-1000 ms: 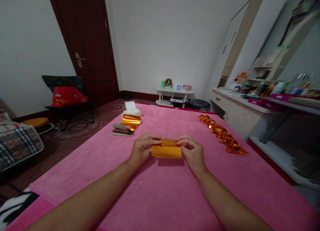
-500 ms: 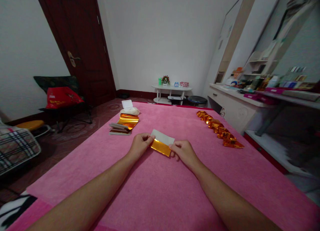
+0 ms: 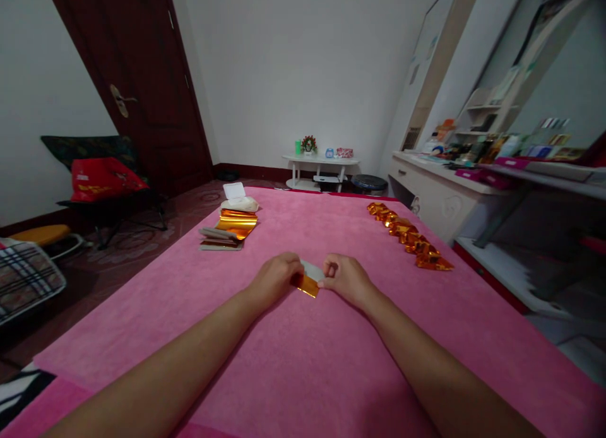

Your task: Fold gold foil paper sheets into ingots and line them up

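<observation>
A small folded sheet of gold foil paper (image 3: 307, 286), gold in front with its pale back showing behind, lies between my two hands on the pink cloth. Fingers of my left hand (image 3: 280, 274) are closed over its left end and cover that part. At its right edge, my right hand (image 3: 346, 279) pinches the paper with thumb and fingertips, the other fingers curled. Off to the left is a stack of gold foil sheets (image 3: 238, 223) with grey backs. A row of folded gold foil pieces (image 3: 406, 230) runs along the right side.
The pink cloth (image 3: 303, 375) covers the surface before me. A white pack with its lid raised (image 3: 240, 202) sits behind the foil stack. Beyond the far edge stand a low white table (image 3: 322, 161) and a round black stool (image 3: 369, 183). A white dresser (image 3: 433, 192) is at the right.
My left hand has moved over the paper's left end, hiding more of it. Less of the sheet shows now. The view has shifted slightly to the right.
</observation>
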{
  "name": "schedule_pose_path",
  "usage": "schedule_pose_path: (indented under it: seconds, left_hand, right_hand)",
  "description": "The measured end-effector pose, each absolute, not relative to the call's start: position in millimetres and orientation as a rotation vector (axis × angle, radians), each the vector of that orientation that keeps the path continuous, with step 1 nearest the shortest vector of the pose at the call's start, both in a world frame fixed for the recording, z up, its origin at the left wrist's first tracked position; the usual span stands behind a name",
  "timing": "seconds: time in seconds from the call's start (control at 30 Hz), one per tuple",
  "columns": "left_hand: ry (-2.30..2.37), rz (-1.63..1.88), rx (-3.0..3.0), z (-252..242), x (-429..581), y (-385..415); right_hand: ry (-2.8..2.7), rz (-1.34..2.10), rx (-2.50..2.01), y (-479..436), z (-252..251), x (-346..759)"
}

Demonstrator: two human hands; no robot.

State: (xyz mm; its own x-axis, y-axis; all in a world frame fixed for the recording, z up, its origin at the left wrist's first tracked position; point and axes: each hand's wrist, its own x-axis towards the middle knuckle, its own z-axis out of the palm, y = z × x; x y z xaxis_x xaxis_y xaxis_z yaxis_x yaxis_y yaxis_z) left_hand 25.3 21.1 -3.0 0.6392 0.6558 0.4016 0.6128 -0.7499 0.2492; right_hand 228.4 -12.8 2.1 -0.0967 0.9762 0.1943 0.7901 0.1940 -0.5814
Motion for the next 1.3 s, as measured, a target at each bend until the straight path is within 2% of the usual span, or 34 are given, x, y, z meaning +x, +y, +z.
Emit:
schedule_pose_path:
  seconds: [0.27, 0.47, 0.67, 1.0, 1.3]
  left_hand:
    - [0.739, 0.583, 2.879, 7.7, 15.3, -2.1]
    - [0.433, 0.435, 3.204, 12.3, 12.0, 29.1]
    - [0.307, 0.451, 3.186, 7.9, 9.4, 45.4]
    - [0.257, 0.531, 3.134, 7.5, 14.0, 42.6]
    - [0.23, 0.573, 3.019, 4.2, 14.7, 43.5]
  right_hand:
    - [-2.075, 0.819, -1.206, -8.3, -2.1, 242.9]
    - [-2.092, 0.726, -1.265, -4.7, -6.8, 242.2]
    - [-2.036, 0.659, -1.33, -4.4, -10.6, 239.4]
    - [-1.871, 1.077, -1.486, 14.8, -5.1, 236.1]
    - [-1.766, 1.001, -1.561, 13.8, -18.4, 236.0]
